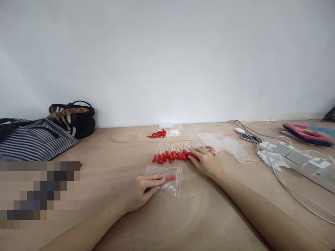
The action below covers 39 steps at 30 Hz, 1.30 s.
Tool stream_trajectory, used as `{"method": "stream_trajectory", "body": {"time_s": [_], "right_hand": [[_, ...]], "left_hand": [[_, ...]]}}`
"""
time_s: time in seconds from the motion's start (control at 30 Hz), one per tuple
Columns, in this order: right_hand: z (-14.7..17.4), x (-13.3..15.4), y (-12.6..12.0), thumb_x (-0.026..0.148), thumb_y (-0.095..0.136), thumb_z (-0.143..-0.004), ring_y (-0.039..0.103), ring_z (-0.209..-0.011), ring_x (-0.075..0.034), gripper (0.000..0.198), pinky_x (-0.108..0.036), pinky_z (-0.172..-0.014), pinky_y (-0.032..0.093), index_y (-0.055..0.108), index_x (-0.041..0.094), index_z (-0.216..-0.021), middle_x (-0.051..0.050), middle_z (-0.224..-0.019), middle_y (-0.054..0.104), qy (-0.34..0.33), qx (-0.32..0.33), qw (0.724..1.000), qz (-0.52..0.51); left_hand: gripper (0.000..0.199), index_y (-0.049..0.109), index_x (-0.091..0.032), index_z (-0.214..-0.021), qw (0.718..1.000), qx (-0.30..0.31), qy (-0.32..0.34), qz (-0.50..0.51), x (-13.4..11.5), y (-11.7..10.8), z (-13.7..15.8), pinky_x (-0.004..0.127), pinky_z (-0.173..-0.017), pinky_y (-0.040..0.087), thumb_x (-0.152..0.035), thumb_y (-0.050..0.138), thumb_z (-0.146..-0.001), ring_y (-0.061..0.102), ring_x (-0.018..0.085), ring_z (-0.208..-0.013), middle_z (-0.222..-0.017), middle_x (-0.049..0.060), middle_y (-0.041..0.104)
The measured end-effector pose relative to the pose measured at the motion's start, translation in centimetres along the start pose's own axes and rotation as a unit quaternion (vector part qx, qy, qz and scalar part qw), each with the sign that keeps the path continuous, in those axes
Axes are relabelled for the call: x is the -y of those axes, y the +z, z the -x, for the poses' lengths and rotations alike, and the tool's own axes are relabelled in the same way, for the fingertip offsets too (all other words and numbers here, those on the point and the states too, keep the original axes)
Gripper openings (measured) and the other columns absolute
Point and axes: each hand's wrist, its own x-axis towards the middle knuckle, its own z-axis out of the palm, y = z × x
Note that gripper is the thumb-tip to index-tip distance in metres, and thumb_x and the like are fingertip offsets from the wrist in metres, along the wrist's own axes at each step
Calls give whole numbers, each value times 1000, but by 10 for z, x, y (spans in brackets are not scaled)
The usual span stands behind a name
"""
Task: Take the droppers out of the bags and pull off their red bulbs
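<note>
My left hand point(146, 188) grips the left side of a clear zip-lock bag point(171, 190) with a red line along its right edge. Inside the bag lies a red bulb-shaped piece point(170, 177), partly hidden by my fingertips. My right hand point(204, 158) rests with its fingers apart over the right end of a row of red-tipped pale sticks point(171, 155). Its thumb and fingers touch the red ends, some of which they cover. The sticks' thin ends point toward the wall.
Behind the row are loose red pieces point(157, 134) and a clear bag of white sticks point(174, 132). More zip-lock bags point(237, 148) lie to the right, near a power strip point(300, 162) with white cables. A striped bag point(39, 139) and a black bag point(81, 120) stand left.
</note>
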Motion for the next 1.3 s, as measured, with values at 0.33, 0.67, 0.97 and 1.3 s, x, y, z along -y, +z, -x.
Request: {"method": "stream_trajectory", "body": {"time_s": [0.33, 0.67, 0.97, 1.3], "right_hand": [[9, 8, -22, 49, 49, -79, 50, -91, -21, 38, -40, -85, 20, 54, 22, -106, -6, -98, 62, 11, -14, 999, -47], [24, 53, -28, 35, 56, -78, 47, -71, -13, 14, -35, -75, 24, 66, 30, -86, 2, -68, 57, -4, 148, 971, -189], [13, 78, -14, 34, 58, -78, 47, -80, -15, 11, -32, -72, 24, 62, 24, -77, 1, -77, 56, 45, 190, 968, -157], [13, 19, -49, 37, 51, -79, 54, -73, -16, 17, -32, -71, 39, 56, 21, -80, -1, -78, 61, 88, 89, 917, -379]], "left_hand": [[31, 59, -26, -109, 1000, 11, -20, -4, -1, 0, 1, 34, -92, 45, -22, 46, -82, 55, 18, -107, -115, 1, 59], [32, 57, -27, -112, 1000, 0, -16, 2, -3, -1, 1, 34, -93, 45, -21, 47, -82, 54, 17, -107, -115, 0, 59], [32, 57, -26, -113, 1000, -3, -7, 5, -3, -1, 1, 33, -94, 43, -23, 48, -82, 55, 17, -106, -113, 0, 61], [35, 53, -25, -117, 998, 40, -44, -11, -1, -8, 4, 35, -94, 43, -28, 47, -83, 52, 19, -110, -118, 2, 58]]}}
